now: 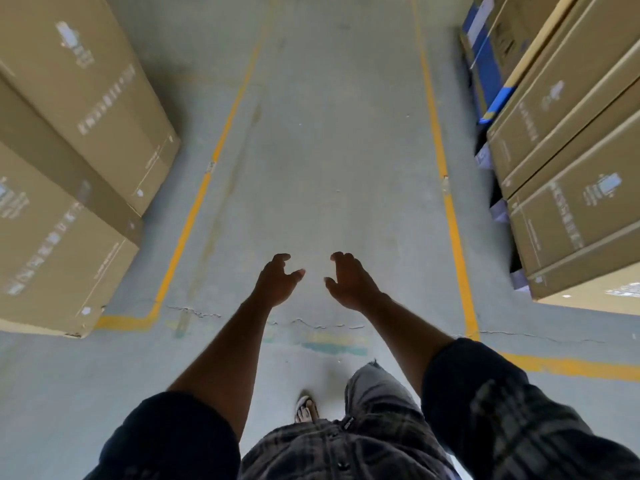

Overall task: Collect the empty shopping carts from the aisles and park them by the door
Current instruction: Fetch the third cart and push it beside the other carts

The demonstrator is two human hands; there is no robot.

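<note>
Nearest me are the plaid shirt [346, 452] and dark rolled sleeves [166, 438], with one sandalled foot [306, 408] on the floor [329, 150]. Past them the left hand [277, 284] and right hand [351, 282] reach out side by side, not touching, fingers [282, 257] loosely curled and spread, holding nothing. Ahead I have an open lane between two yellow lines [194, 209], with stacks of closed cardboard boxes [86, 116] just outside each line, their outer edges cut off, their print too blurred to read and their contents hidden; where the carts are I cannot tell.
</note>
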